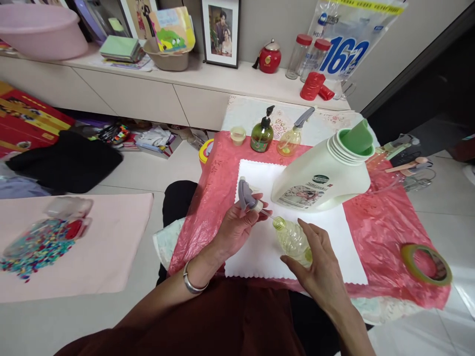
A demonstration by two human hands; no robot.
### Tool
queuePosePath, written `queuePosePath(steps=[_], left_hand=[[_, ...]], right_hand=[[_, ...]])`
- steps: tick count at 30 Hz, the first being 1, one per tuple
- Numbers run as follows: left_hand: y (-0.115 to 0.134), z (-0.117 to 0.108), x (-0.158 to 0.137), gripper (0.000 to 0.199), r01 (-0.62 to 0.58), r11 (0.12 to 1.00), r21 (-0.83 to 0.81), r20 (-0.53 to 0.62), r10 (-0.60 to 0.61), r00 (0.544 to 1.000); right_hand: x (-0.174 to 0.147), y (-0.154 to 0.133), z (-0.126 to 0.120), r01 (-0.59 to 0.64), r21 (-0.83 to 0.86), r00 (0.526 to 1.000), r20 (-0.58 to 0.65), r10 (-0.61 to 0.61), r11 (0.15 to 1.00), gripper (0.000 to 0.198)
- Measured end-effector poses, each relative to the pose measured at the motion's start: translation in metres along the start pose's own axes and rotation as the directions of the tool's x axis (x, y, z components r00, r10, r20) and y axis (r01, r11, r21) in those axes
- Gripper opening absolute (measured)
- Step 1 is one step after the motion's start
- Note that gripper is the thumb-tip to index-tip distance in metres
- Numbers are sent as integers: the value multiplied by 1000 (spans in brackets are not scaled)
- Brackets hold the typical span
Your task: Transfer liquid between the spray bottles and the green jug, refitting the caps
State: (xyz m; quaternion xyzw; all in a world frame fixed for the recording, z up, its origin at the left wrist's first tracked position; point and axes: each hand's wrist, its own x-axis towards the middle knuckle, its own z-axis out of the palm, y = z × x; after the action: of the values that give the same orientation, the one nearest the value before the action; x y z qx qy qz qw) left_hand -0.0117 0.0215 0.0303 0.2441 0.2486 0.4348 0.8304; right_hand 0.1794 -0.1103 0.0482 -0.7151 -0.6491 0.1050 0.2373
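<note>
My left hand [237, 227] pinches a grey spray trigger head [245, 196] by its white collar. A thin clear tube runs from the head towards the mouth of a see-through yellow-green bottle [291, 238]. The tube's tip is at the bottle's neck; I cannot tell how far in it is. My right hand [322, 259] grips the bottle between thumb and fingers, and the bottle is tilted with its neck to the left. Beneath lies a white scallop-edged sheet [256, 257]. A large pale jug [315, 173] with a green cap stands on it just beyond my hands.
Behind the sheet stand a small cup [238, 135], a green pump bottle [261, 134] and another spray bottle [290, 141]. A tape roll [408, 252] lies right on the red plastic cover [378, 217]. Colourful small pieces [40, 244] lie on a pink mat [111, 237] at left.
</note>
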Motion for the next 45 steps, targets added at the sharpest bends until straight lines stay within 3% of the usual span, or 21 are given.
queuePosePath(steps=[16, 31, 36, 38, 40, 41, 43, 45], left_hand=[[-13, 3, -6, 41, 62, 997, 47, 92, -67, 994], [-15, 7, -7, 43, 116, 993, 20, 68, -117, 991], [-13, 7, -9, 42, 116, 993, 30, 122, -118, 985], [-12, 7, -9, 41, 117, 993, 22, 162, -119, 980], [-9, 7, -9, 39, 133, 991, 11, 202, -132, 970], [-8, 7, -9, 39, 143, 990, 5, 222, -141, 965], [-5, 8, -9, 39, 169, 986, -4, 267, -162, 950], [-4, 10, -11, 40, 191, 981, -13, 312, -178, 933]], right_hand=[[3, -15, 8, 89, 106, 995, -59, -83, 990, 64], [-2, -15, 14, 66, 155, 994, -96, -51, 986, 67], [-3, -14, 15, 86, 196, 988, -144, -58, 977, 68], [-4, -13, 15, 54, 284, 992, -123, -19, 957, 66], [-6, -10, 16, -37, 478, 997, -46, 67, 877, 63], [-7, -9, 17, -105, 604, 993, 20, 117, 790, 61], [-9, -7, 20, -261, 818, 965, 200, 172, 513, 62], [-9, -6, 24, -411, 885, 910, 386, 152, 217, 66]])
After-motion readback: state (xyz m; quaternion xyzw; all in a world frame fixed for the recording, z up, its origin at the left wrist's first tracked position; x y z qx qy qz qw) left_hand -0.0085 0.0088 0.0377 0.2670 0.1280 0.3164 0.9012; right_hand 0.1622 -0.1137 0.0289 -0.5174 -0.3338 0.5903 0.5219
